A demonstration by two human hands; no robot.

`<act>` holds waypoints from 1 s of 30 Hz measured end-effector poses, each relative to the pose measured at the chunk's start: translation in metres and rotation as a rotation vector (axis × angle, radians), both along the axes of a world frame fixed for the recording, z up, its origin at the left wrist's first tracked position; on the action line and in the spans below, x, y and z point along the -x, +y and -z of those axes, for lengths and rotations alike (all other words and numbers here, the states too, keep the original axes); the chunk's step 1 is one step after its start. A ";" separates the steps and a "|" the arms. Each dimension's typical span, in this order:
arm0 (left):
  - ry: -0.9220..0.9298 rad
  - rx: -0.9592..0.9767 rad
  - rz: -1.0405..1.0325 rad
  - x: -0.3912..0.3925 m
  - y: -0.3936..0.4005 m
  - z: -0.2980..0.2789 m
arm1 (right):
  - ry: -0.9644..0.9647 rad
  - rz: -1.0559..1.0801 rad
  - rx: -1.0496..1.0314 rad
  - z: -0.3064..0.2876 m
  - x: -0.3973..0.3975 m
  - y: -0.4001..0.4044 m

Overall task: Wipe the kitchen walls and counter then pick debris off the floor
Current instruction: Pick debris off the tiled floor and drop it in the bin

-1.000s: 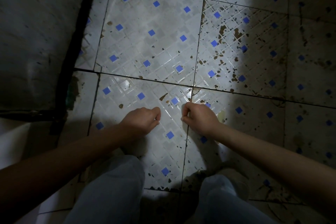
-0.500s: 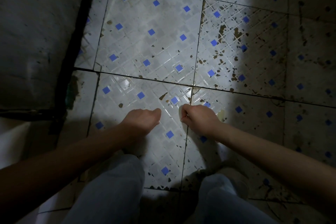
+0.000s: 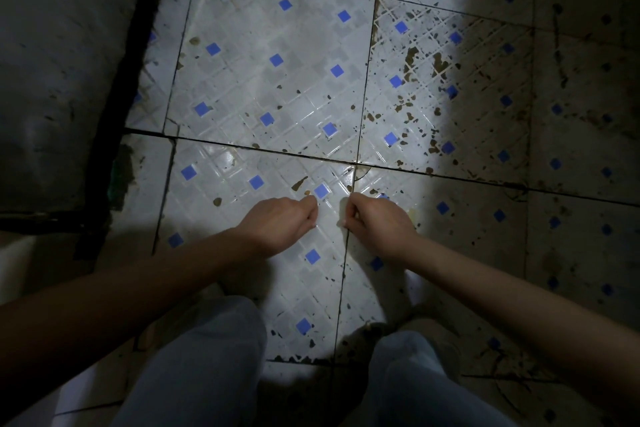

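White glazed floor tiles (image 3: 277,87) with small blue squares are spotted by brown debris (image 3: 412,57). Left hand (image 3: 277,224) and right hand (image 3: 377,220) are curled; any grasped crumb cannot be told.

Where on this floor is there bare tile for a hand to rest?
Cleanest: the upper middle tile, between the dark wall and the vertical seam. Crowded: brown flecks right of that seam, and both hands below.
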State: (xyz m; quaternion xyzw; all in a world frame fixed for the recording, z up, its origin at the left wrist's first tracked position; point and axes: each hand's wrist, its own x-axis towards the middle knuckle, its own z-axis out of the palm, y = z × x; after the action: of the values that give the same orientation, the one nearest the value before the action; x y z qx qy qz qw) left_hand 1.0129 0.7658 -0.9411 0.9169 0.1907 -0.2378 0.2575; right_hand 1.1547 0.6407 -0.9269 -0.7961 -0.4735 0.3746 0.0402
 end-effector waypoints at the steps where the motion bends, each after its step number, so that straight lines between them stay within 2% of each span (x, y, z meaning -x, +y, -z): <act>1: -0.005 0.001 0.002 -0.002 0.000 0.000 | -0.003 0.003 -0.006 -0.001 0.000 -0.001; 11: -0.012 -0.029 0.002 -0.002 -0.001 0.003 | 0.038 0.040 0.019 -0.002 0.000 -0.004; 18: -0.001 -0.193 0.234 -0.001 -0.003 0.004 | 0.012 0.006 0.014 -0.004 0.000 -0.004; 23: 0.021 -0.239 0.294 0.002 -0.004 0.005 | 0.014 0.049 0.045 -0.005 -0.001 -0.005; 30: 0.051 -0.159 0.167 0.003 -0.001 0.000 | 0.025 0.026 0.078 -0.007 -0.001 -0.009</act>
State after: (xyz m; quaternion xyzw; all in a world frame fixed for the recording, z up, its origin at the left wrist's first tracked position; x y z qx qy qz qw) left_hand 1.0099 0.7643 -0.9407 0.9409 0.1383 -0.2658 0.1582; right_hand 1.1557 0.6321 -0.9196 -0.7985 -0.4475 0.4022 0.0197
